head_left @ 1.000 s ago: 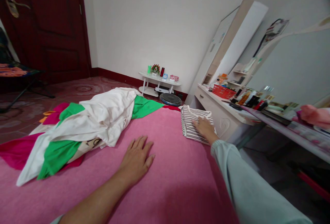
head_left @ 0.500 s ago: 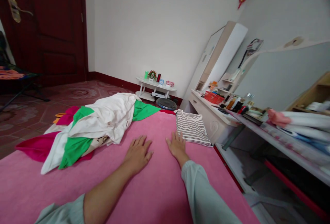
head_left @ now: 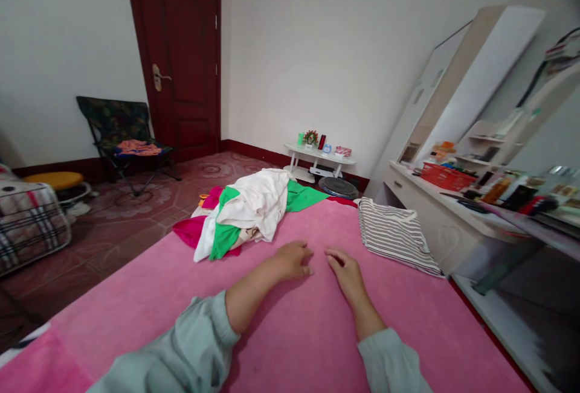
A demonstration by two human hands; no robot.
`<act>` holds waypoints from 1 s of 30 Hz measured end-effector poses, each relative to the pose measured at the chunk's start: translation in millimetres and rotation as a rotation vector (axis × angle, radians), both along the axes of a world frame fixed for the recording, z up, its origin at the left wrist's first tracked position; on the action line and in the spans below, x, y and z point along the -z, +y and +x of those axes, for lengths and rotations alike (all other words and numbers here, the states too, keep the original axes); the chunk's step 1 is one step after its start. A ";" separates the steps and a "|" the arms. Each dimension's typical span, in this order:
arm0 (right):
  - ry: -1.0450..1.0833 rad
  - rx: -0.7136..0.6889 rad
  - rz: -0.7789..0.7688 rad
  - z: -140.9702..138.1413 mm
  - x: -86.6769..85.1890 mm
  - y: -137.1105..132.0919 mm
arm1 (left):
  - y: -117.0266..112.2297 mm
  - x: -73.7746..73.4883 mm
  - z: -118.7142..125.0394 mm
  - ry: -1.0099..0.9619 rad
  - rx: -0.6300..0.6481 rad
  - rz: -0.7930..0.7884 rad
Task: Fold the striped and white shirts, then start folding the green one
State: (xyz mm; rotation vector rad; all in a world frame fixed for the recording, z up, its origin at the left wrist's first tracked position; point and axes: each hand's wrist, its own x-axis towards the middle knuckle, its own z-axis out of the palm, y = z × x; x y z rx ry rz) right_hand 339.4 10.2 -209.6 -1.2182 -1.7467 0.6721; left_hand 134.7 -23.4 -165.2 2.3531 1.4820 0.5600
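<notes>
While both hands are empty over the pink bed cover (head_left: 290, 335), folded striped garment (head_left: 396, 233) lies at right, jumbled clothes pile (head_left: 258, 197) at left.
Head view: left hand (head_left: 294, 260) part open, fingers loosely bent, near pile; right hand (head_left: 347, 272) half open, nearer striped garment, not touching it; contact with cover, can't tell.
</notes>
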 end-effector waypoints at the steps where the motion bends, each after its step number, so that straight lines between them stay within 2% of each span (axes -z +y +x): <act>1: 0.056 -0.013 -0.019 2.5 0.3 0.1 | 3.3 -9.0 -9.2 -0.018 -0.001 -0.021; 3: 0.096 -0.012 -0.052 4.4 0.5 -0.7 | 10.1 -27.6 -31.3 -0.066 -0.096 0.047; 5: 0.088 -0.002 -0.050 3.0 0.8 -1.4 | 15.4 -42.5 -56.1 -0.109 -0.294 0.265; 7: 0.059 -0.001 -0.027 0.5 1.3 -1.2 | 17.9 -49.6 -79.6 -0.104 -0.498 0.471; 9: 0.030 -0.003 -0.003 -1.1 2.1 -0.4 | 18.5 -48.1 -97.9 -0.054 -0.617 0.480; 12: 0.004 -0.007 0.019 -1.1 3.5 0.8 | 19.8 -36.9 -112.1 0.034 -0.684 0.337; 14: -0.005 -0.015 0.029 -0.2 4.5 1.3 | 22.9 -29.8 -114.9 0.086 -0.722 0.316; 16: -0.010 -0.018 0.035 0.4 5.1 1.3 | 27.5 -25.0 -116.3 0.073 -0.773 0.331; 18: -0.014 -0.019 0.038 0.5 5.1 1.1 | 32.5 -21.8 -118.5 -0.026 -0.814 0.353; 21: -0.011 -0.025 0.047 0.4 3.6 0.3 | 39.4 -20.1 -122.9 -0.310 -0.834 0.427; 24: -0.004 -0.025 0.047 0.1 2.0 -0.3 | 43.4 -30.4 -121.9 -0.723 -0.790 0.510; 27: 0.006 -0.022 0.042 -1.4 1.4 -0.5 | 37.0 -59.2 -105.7 -1.069 -0.652 0.590; 30: 0.084 -0.003 -0.007 -3.9 -0.6 -1.1 | 12.2 -94.8 -69.4 -1.159 -0.438 0.580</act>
